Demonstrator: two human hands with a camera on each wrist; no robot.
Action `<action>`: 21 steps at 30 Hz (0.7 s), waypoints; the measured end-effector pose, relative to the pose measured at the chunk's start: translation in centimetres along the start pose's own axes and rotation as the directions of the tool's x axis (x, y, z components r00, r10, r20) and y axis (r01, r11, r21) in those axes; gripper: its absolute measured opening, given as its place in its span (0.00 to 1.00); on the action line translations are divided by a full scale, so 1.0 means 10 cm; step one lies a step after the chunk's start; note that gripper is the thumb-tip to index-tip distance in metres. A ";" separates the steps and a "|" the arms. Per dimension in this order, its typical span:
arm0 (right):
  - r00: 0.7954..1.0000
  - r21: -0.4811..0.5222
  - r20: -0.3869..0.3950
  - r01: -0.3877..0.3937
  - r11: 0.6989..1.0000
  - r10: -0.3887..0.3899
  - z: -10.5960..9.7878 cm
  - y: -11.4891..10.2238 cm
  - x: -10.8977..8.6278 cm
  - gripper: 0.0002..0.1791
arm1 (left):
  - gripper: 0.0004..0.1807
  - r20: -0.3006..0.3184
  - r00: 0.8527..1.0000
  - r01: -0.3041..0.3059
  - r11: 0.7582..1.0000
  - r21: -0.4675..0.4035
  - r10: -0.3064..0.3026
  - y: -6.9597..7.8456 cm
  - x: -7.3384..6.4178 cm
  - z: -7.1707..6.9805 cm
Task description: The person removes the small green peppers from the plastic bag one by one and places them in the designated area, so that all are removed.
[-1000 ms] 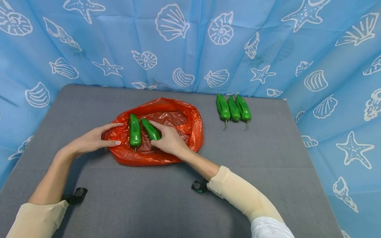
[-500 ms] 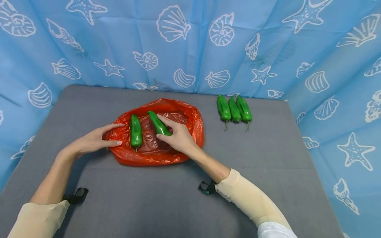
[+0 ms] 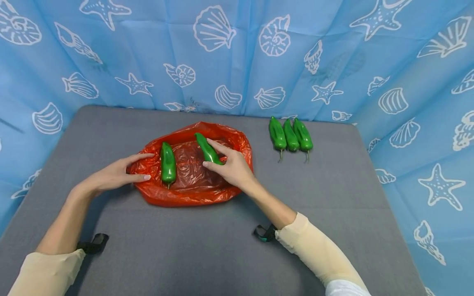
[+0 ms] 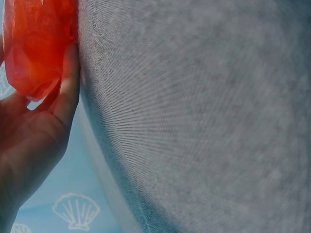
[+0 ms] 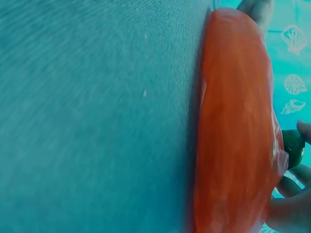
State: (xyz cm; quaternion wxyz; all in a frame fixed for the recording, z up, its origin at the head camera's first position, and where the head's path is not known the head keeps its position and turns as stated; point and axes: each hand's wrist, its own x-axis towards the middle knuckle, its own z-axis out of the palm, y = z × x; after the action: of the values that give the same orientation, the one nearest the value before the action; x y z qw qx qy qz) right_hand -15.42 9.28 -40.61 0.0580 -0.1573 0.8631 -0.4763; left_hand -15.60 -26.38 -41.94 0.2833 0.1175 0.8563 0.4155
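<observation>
- Rightward across the red bag [image 3: 190,200], and slightly farther from the person, the right hand [image 3: 235,167] has carried one green pepper [image 3: 207,148] since a second ago.
- Five green peppers in all: two at the bag and three outside it, lying side by side near the far right part of the grey table [image 3: 207,255].
- Of the two at the bag, one is in the right hand, over the bag's opening; the resting pepper [image 3: 168,164] lies inside, toward the left end, its stem pointing at the person.
- One bag, its mouth opened wide and its rim standing round both peppers.
- Compared with the earlier frame, the gap between the two peppers at the bag is wider, and more of the bag's floor shows. Left hand, bag and the outer three look unchanged in place.
- Right hand: thumb on the near side and fingers on the far side, pinching the pepper; its forearm slants in from the lower right.
- Left hand [image 3: 116,174]: thumb and forefinger spread apart, straight, resting against the bag's left end; I cannot tell how firmly they press. Its forearm rises from the lower left, the wrist bent toward the bag.
</observation>
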 end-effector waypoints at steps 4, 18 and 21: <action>1.000 0.028 -0.018 -0.002 1.000 0.003 -0.06 0.05 -0.02 0.37 | 0.41 -0.002 1.000 -0.002 1.000 -0.001 0.002 0.00 0.00 0.00; 0.995 0.070 -0.060 -0.072 0.995 0.076 -0.26 0.14 -0.18 0.35 | 0.41 -0.006 1.000 0.005 1.000 0.021 -0.005 -0.02 0.01 0.00; 0.992 0.061 -0.079 -0.089 0.994 0.094 -0.31 0.16 -0.21 0.35 | 0.41 -0.006 1.000 0.010 1.000 0.021 -0.010 -0.03 0.01 0.00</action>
State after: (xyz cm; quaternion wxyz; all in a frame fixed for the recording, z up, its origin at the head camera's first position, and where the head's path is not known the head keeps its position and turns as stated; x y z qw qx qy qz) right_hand -14.54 13.25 -40.36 0.0488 -0.0961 0.8571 -0.5037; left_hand -15.69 -26.48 -42.20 0.2817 0.1150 0.8620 0.4055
